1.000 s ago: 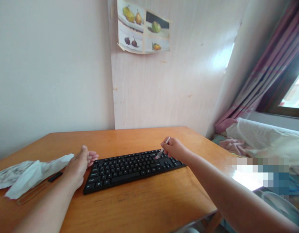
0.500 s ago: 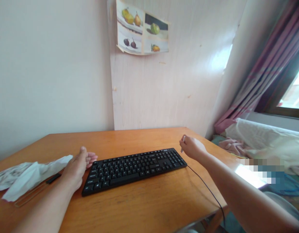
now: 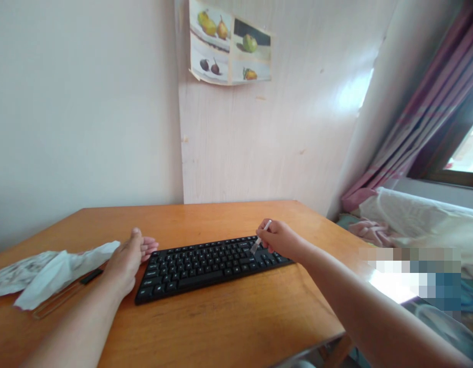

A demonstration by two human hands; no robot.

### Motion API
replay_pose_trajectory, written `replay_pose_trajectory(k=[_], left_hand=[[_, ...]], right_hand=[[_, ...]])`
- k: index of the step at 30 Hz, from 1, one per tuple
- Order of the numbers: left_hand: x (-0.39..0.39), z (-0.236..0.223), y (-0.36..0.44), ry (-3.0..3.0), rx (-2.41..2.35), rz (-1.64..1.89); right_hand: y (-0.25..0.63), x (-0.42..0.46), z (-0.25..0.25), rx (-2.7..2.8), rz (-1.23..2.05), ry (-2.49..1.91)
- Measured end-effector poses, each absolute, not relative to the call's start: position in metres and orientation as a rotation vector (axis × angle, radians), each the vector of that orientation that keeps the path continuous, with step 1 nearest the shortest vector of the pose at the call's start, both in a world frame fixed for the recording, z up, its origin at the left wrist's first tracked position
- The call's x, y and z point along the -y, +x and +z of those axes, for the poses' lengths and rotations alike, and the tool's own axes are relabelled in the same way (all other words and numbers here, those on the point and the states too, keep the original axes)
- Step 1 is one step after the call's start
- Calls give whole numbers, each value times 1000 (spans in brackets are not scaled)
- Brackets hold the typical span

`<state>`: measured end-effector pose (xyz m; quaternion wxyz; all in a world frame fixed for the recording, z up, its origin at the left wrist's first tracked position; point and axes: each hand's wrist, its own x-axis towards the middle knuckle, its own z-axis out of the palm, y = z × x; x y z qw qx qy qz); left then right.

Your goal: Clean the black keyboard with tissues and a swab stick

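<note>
A black keyboard [image 3: 205,266] lies at a slant on the wooden table. My right hand [image 3: 276,237] is closed around the white handle of a small brush [image 3: 255,248], whose bristles point down at the keys left of the number pad. Whether the bristles touch the keys I cannot tell. At the keyboard's left end, my left hand [image 3: 127,255] rests on its edge with the thumb up and the fingers stretched out, holding nothing.
Left of my left hand lie crumpled white tissues [image 3: 55,273] and a thin looped cord with a black piece [image 3: 91,276]. Fruit pictures [image 3: 230,43] hang on the wall behind the table [image 3: 221,327]. Rumpled bedding [image 3: 412,214] is at the right, beneath a curtain [image 3: 408,107].
My right hand has moved left with the brush, from beyond the keyboard's right end to over the keys. My left hand stays at the left end.
</note>
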<state>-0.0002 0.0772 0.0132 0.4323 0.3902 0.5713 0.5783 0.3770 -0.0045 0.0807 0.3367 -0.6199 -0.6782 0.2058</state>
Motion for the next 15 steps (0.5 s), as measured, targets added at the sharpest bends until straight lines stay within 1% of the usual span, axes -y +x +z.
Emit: replay_pose_trajectory(k=[3, 6, 9, 15], left_hand=[[-78, 12, 0, 983, -1431, 1447], [-78, 12, 0, 969, -1423, 1452], [-80, 11, -2, 947, -1414, 1449], [-82, 10, -3, 984, -1450, 1439]], right_hand=[[371, 7, 82, 1665, 703, -1526], [378, 6, 80, 1622, 708, -1559], [399, 4, 77, 1615, 569, -1667], [451, 9, 78, 1602, 138, -1958]])
